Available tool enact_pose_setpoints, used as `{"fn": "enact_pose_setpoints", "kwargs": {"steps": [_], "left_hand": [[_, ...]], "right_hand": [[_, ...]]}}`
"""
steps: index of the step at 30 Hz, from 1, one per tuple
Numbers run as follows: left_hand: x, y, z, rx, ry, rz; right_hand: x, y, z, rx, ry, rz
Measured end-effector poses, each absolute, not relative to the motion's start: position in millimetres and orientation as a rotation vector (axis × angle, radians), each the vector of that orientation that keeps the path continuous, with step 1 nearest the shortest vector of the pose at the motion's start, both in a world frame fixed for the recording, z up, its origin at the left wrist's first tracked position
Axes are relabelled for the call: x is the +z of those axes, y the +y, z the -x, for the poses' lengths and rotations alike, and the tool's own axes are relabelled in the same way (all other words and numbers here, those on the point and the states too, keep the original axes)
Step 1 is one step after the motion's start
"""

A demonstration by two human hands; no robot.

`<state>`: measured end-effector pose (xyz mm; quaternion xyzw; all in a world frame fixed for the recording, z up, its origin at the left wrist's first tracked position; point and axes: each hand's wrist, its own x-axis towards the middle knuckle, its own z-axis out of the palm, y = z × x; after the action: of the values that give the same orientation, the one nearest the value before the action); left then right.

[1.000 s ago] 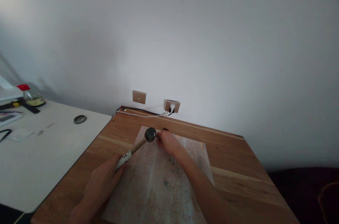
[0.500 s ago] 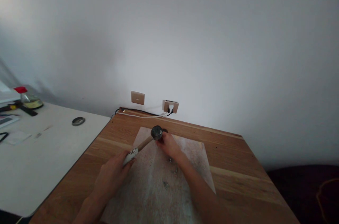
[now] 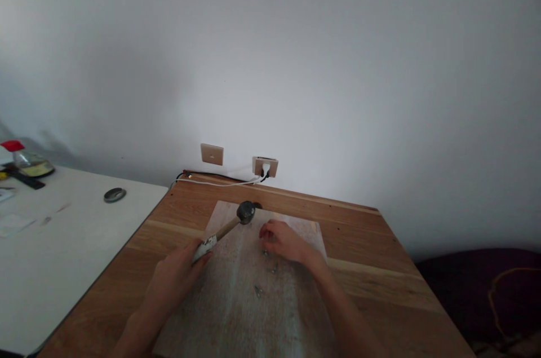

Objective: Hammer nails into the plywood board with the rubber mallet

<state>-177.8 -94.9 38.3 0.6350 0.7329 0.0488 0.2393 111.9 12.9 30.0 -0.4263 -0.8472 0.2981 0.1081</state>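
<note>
My left hand (image 3: 175, 273) grips the wooden-handled, black-headed hammer (image 3: 228, 227), best held clear of my curled right hand (image 3: 284, 241), whose hold I cannot tell, near small silvery metal pieces (image 3: 258, 291) on the whitish rectangular board (image 3: 230, 315).

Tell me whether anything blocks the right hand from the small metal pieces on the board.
Nothing visible stands between the right hand and the small metal pieces; the hammer in the left hand is off to their left.
</note>
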Motion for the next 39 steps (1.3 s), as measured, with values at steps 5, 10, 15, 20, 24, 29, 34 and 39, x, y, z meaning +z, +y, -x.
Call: {"fn": "enact_pose_setpoints", "kwargs": {"steps": [5,10,15,20,24,29,34,39], "left_hand": [[34,-95,178,0.207,2.063,-1.706],[34,-95,182,0.259,2.104,-1.639],[37,-98,187,0.294,2.125,-1.593],[35,-103,190,0.289,2.092,-1.599],[34,-105,192,0.307,2.081,-1.588],[32,-104,193,0.292,2.073,-1.588],[27,-97,188,0.287,2.054,-1.635],[35,-90,176,0.270,2.025,-1.687]], "right_hand": [[33,-3,-109,0.820,-2.665,1.351],[28,-1,-100,0.787,-2.632,1.358],[24,21,-90,0.790,-2.451,1.338],[19,38,-73,0.623,-2.475,1.374],[20,39,-65,0.506,-2.587,1.390],[21,38,-60,0.435,-2.678,1.407],[14,40,-61,0.501,-2.617,1.430],[5,36,-64,0.531,-2.459,1.481]]}}
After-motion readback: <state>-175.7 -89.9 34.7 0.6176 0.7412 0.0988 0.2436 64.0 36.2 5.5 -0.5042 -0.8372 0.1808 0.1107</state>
